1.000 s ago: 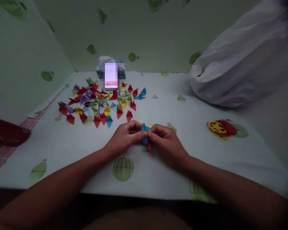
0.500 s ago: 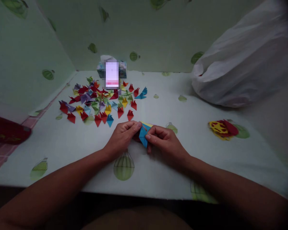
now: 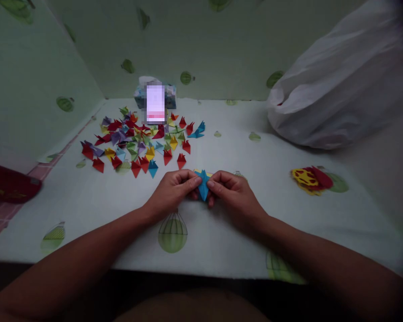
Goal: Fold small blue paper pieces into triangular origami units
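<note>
Between my two hands is a piece of blue folded paper (image 3: pixel 203 187), held a little above the table with a narrow point facing me. A strip of yellow shows behind its upper edge. My left hand (image 3: pixel 178 188) pinches its left side, thumb on top and fingers curled beneath. From the right, my right hand (image 3: pixel 233 190) grips the other side with thumb and bent fingers. Beyond my left hand lies a spread of small folded paper birds (image 3: pixel 136 167) in red, yellow, blue, green and purple. The fingertips under the paper are partly hidden.
A phone with a lit, pixelated screen (image 3: pixel 155 102) leans against a tissue box (image 3: pixel 140 96) at the back. A bulky white plastic bag (image 3: pixel 322 98) stands at right. Nearer lie yellow and red cut-out pieces (image 3: pixel 304 177). A dark red object (image 3: pixel 11 183) is at the left edge.
The blue paper has turned from a tilted, wider shape to a narrow upright one between my thumbs. My right hand has shifted slightly, and both thumbs now press on its sides.
</note>
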`<action>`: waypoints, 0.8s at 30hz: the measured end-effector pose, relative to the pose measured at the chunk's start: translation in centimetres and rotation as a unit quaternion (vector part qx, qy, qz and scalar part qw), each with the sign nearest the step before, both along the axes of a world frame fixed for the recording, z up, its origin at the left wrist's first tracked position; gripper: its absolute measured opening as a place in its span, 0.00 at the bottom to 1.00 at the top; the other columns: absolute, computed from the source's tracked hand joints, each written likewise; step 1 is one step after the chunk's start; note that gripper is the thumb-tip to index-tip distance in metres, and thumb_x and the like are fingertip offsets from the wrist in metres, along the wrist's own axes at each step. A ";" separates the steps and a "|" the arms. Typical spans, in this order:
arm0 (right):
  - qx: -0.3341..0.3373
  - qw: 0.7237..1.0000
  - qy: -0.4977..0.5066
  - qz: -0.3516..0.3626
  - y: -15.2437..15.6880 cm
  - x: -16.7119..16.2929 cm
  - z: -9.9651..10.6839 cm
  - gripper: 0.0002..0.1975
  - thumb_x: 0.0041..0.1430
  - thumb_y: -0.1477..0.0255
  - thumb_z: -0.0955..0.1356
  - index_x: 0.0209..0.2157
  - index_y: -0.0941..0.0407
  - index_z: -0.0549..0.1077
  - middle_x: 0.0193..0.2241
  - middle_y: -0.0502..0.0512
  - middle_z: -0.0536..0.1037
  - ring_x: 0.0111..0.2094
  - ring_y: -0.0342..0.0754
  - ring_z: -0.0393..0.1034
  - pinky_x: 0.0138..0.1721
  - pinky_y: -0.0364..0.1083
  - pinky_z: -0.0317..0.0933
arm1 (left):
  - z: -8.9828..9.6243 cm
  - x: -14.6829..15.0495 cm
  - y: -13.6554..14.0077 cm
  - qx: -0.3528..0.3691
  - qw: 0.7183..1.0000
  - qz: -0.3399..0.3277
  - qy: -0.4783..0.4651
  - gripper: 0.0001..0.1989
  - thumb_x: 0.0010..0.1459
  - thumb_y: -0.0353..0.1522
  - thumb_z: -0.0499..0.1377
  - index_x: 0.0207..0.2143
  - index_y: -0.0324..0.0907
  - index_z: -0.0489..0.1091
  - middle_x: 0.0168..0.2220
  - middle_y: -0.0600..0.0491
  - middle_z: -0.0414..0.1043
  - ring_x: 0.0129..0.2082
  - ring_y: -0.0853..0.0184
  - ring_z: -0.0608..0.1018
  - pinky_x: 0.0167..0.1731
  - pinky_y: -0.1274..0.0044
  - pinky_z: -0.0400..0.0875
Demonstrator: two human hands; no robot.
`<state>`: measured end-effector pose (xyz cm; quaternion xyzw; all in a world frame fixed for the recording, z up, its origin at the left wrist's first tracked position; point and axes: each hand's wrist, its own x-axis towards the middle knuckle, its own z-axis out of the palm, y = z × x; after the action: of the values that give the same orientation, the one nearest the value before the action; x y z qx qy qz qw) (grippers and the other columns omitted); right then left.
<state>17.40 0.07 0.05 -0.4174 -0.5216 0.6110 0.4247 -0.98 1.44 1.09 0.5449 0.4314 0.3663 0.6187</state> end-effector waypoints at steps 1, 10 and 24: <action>0.006 1.000 -0.014 -0.002 0.0 0.0 0.1 0.16 0.59 0.60 0.73 0.27 0.56 0.72 0.20 0.48 0.75 0.21 0.41 0.68 0.27 0.43 0.63 | -0.1 0.0 0.0 -0.003 1.000 -0.001 -0.007 0.11 0.58 0.37 0.64 0.29 0.38 0.73 0.24 0.55 0.73 0.25 0.72 0.74 0.30 0.78 0.69; -0.012 0.997 0.073 -0.021 0.3 -0.1 -0.8 0.09 0.64 0.64 0.70 0.36 0.55 0.71 0.25 0.47 0.76 0.22 0.41 0.70 0.27 0.43 0.64 | -0.8 0.1 0.3 -0.009 0.995 0.045 -0.086 0.16 0.51 0.32 0.69 0.39 0.40 0.69 0.29 0.56 0.75 0.28 0.71 0.77 0.33 0.78 0.72; 0.221 0.968 -0.115 -0.031 1.0 0.6 -0.3 0.03 0.58 0.73 0.71 0.36 0.52 0.78 0.34 0.53 0.75 0.36 0.48 0.69 0.39 0.48 0.63 | -0.6 -0.2 0.4 -0.056 0.994 0.022 -0.094 0.05 0.55 0.31 0.64 0.34 0.38 0.75 0.24 0.57 0.71 0.25 0.74 0.71 0.29 0.81 0.64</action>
<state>17.95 1.02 -0.23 -0.3970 -0.6755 0.4151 0.4624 -1.21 1.85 0.45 0.4628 0.4029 0.4044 0.6782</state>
